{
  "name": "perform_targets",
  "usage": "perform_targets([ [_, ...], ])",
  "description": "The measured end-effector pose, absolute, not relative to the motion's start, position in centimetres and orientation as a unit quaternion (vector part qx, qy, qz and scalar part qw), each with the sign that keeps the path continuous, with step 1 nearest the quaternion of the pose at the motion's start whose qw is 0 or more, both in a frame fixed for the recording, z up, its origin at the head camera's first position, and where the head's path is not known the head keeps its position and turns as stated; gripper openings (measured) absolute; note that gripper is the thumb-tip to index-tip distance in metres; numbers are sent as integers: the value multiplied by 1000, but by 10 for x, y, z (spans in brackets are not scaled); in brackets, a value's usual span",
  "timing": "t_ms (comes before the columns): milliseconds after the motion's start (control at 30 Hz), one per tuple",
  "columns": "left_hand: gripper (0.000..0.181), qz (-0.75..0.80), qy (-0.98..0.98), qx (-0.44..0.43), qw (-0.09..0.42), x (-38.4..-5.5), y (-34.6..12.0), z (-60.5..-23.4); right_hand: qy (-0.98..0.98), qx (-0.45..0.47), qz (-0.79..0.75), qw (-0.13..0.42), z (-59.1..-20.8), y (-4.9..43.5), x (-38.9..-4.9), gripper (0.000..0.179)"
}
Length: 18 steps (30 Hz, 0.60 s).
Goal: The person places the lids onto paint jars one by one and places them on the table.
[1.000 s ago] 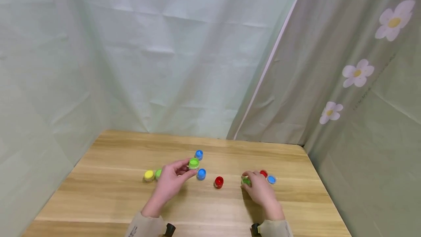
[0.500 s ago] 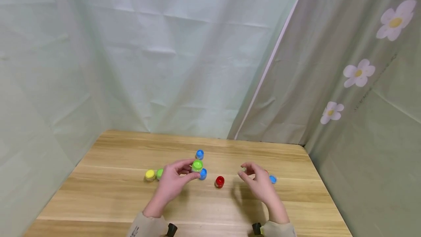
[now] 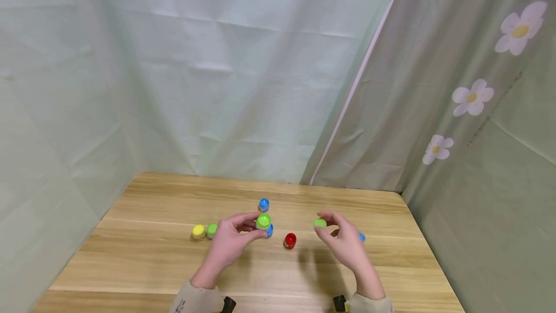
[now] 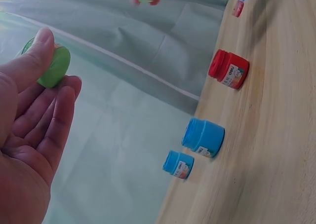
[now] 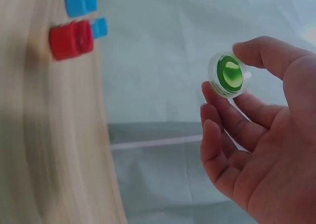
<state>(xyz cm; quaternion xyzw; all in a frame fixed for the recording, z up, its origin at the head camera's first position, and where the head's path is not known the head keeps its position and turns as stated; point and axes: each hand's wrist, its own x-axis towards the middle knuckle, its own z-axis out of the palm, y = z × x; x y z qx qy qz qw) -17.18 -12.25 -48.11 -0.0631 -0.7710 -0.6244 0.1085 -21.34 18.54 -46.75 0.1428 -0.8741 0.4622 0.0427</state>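
Above the table, my left hand (image 3: 229,239) pinches a small green paint jar (image 3: 263,221) between thumb and fingers; in the left wrist view the thumb covers part of it. My right hand (image 3: 346,241) holds a green lid (image 3: 320,223) up in the air, apart from the jar. The right wrist view shows the lid's clear rim and green inside (image 5: 229,76). Below and between the hands stands a red paint jar (image 3: 290,241) without a lid. Two blue paint jars, a near one (image 3: 270,230) partly behind the green jar and a farther one (image 3: 264,205), stand beyond the left hand.
Left of my left hand are a yellow-topped jar (image 3: 198,232) and another green-topped jar (image 3: 212,230). Beside my right hand lies a blue lid (image 3: 362,237); a red lid (image 4: 238,8) shows near it in the left wrist view. Curtains (image 3: 243,86) surround the wooden table (image 3: 147,264).
My right hand has lifted the green lid off the table and tilted it so its top shows. The left hand, with the green jar, has shifted slightly right.
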Motion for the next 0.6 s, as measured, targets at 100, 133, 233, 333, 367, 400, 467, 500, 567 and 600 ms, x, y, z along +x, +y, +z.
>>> perform_targets([
  [100, 41, -626, -770, -65, 108, -171, -122, -481, -859, 170, 482, 39, -462, 182, -211, 39],
  [133, 41, -626, -769, -67, 108, -171, -122, -481, -854, 176, 487, 38, -461, 181, -210, 38],
  [233, 41, -625, -770, -70, 108, -171, -123, -480, -848, 184, 495, 38, -457, 178, -210, 33],
  [333, 40, -623, -771, -76, 111, -171, -122, -479, -846, 179, 501, 39, -455, 176, -210, 31],
  [367, 40, -621, -772, -78, 112, -172, -122, -479, -845, 176, 504, 39, -454, 175, -210, 31],
  [400, 40, -622, -771, -80, 113, -172, -122, -479, -844, 174, 507, 40, -454, 175, -210, 31],
  [467, 39, -624, -769, -83, 114, -172, -121, -479, -841, 170, 513, 41, -452, 174, -209, 32],
  [500, 39, -625, -768, -84, 114, -172, -121, -479, -840, 168, 515, 41, -451, 173, -209, 33],
  [567, 39, -626, -767, -83, 113, -171, -120, -479, -838, 168, 518, 42, -450, 173, -209, 34],
  [600, 39, -627, -767, -83, 113, -171, -120, -479, -838, 168, 518, 42, -450, 173, -209, 34],
])
